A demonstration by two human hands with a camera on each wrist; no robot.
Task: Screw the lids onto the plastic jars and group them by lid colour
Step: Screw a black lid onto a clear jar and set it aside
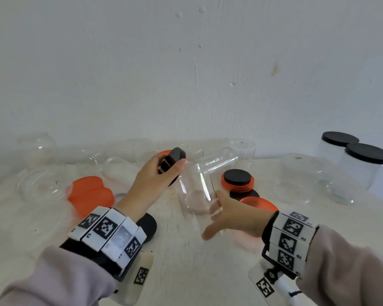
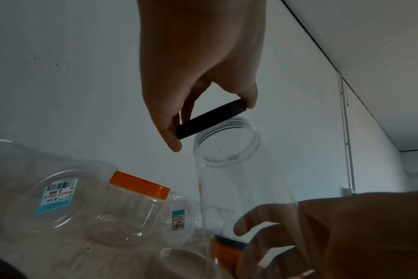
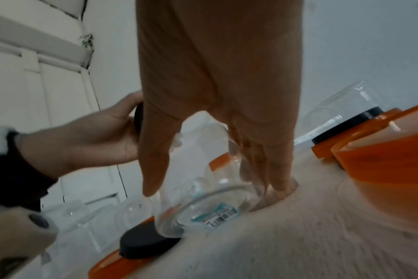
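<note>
Right now, from the head view, my left hand (image 1: pixel 152 182) pinches a black lid (image 1: pixel 172 160) by its rim, tilted, just beside the open mouth of a clear jar (image 1: pixel 195 186). My right hand (image 1: pixel 232 214) grips that jar low on its body, fingers curled round it; the jar leans and its base is at the tabletop (image 1: pixel 186 261). Behind the jar, a small black lid sits stacked on an orange lid (image 1: pixel 238 184), with more orange and black lids near my right wrist. Two orange lids (image 1: pixel 91 193) lie to the left, and another black lid (image 1: pixel 147 225) shows beside my left wristband. Empty clear jars lie scattered along the wall, and two capped jars with black lids (image 1: pixel 354 151) stand together at far right.

From the left wrist view, thumb and fingers (image 2: pixel 170 136) clamp the black lid (image 2: pixel 210 119) edge-on, its lower edge at the jar's threaded neck (image 2: pixel 227 139), not seated on it. My right hand (image 2: pixel 346 232) shows through the clear plastic below. An orange-lidded jar (image 2: pixel 138 200) lies among empty ones with price stickers.

From the right wrist view, my right hand (image 3: pixel 215 117) wraps the clear jar (image 3: pixel 203 198), whose base carries a barcode sticker. A black lid on an orange one (image 3: pixel 146 243) lies just beside the base. My left hand (image 3: pixel 95 137) is on the left, the lid mostly hidden.
</note>
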